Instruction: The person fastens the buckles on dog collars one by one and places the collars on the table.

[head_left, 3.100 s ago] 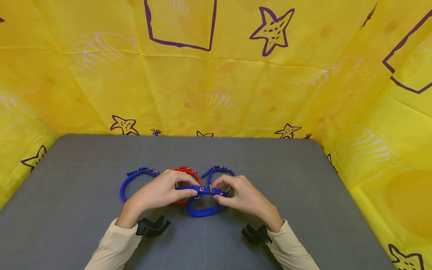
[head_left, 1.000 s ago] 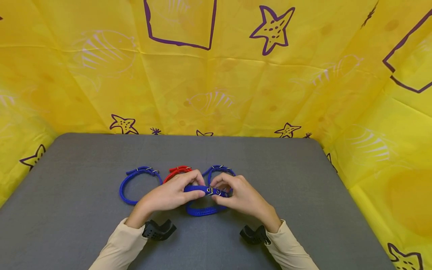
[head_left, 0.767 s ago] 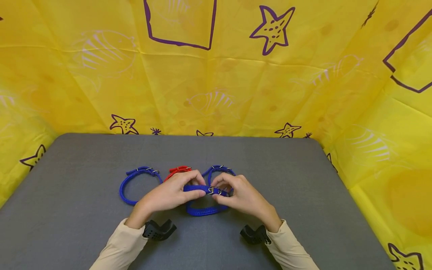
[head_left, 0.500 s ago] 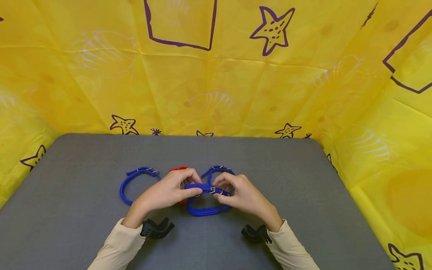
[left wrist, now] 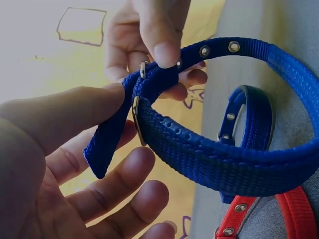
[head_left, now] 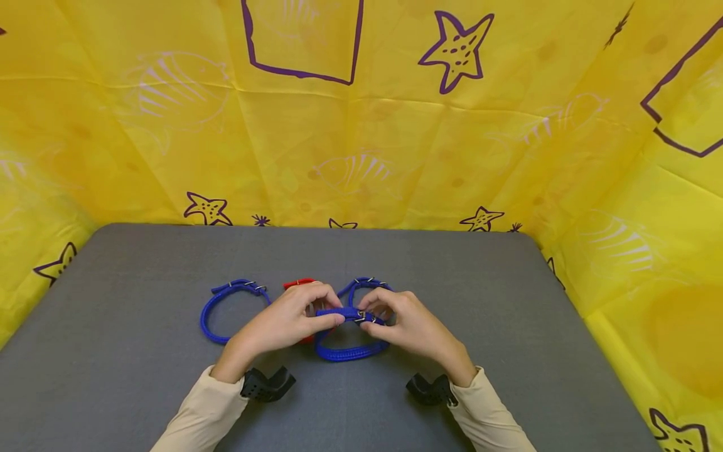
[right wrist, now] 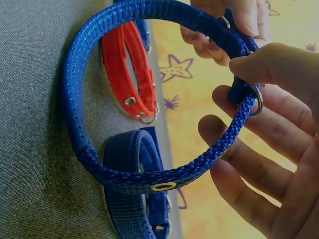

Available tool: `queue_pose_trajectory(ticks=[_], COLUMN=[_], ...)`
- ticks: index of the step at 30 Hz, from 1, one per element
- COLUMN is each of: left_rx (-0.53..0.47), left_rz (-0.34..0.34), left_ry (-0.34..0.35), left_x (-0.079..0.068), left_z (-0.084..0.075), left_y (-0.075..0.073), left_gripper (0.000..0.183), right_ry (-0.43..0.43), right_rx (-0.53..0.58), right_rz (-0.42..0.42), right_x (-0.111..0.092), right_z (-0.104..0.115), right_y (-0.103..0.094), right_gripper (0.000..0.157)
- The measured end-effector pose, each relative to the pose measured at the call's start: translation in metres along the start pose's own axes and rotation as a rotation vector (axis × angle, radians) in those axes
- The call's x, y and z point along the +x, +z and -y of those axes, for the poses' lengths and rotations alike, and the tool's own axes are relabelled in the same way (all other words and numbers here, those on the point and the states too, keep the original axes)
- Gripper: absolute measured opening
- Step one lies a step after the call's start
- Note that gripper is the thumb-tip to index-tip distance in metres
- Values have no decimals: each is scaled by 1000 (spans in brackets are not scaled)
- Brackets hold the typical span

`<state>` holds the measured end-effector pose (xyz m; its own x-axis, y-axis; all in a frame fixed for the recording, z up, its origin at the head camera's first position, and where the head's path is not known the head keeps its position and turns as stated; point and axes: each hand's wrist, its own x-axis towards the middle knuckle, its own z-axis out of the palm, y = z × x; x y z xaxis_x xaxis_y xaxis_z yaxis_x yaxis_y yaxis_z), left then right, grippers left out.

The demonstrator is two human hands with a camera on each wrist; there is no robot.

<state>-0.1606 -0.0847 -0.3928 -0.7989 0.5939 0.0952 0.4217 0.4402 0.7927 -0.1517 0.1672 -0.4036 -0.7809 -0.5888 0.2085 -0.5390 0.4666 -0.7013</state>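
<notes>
Both hands hold a blue dog collar point(head_left: 346, 355), formed into a loop and raised off the table. My left hand point(head_left: 288, 319) pinches the strap's loose tail, which sticks out past a metal loop in the left wrist view. The buckle point(left wrist: 137, 119) sits beside those fingers. My right hand point(head_left: 412, 326) pinches the strap near the metal D-ring point(right wrist: 257, 101), thumb on top and index finger below. Metal eyelets dot the band. Behind my left hand lies a red collar point(head_left: 298, 283), partly hidden.
Another blue collar point(head_left: 204, 314) lies left of my left hand, and one more blue collar point(head_left: 367, 281) lies behind the held one. All rest on a grey table point(head_left: 169, 251). A yellow patterned cloth point(head_left: 350, 125) hangs around the back and sides.
The strap between my hands showed eyelets at first; now metal hardware shows there near my right fingertips. My left hand has shifted slightly right overall. The collars on the table stay put.
</notes>
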Motion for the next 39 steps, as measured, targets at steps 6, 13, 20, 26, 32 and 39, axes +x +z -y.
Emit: queue_pose_trajectory(ticks=[6, 13, 20, 26, 32, 39], left_rx=[15, 5, 17, -2, -21, -36], left_rz=[-4, 11, 54, 115, 108, 91], left_ry=[17, 13, -26, -37, -16, -35], left_x=[0, 1, 2, 3, 3, 2], left_z=[0, 0, 5, 6, 4, -1], left_y=[2, 4, 3, 4, 4, 5], left_gripper=[12, 16, 23, 21, 16, 17], right_ry=[0, -15, 20, 17, 1, -34], right_rx=[38, 61, 55, 45, 58, 90], right_rz=[17, -33, -33, -29, -44, -68], right_x=[0, 1, 0, -1, -2, -1], right_z=[1, 1, 1, -1, 0, 0], right_y=[-1, 0, -4, -6, -7, -5], right_gripper=[20, 14, 13, 12, 14, 15])
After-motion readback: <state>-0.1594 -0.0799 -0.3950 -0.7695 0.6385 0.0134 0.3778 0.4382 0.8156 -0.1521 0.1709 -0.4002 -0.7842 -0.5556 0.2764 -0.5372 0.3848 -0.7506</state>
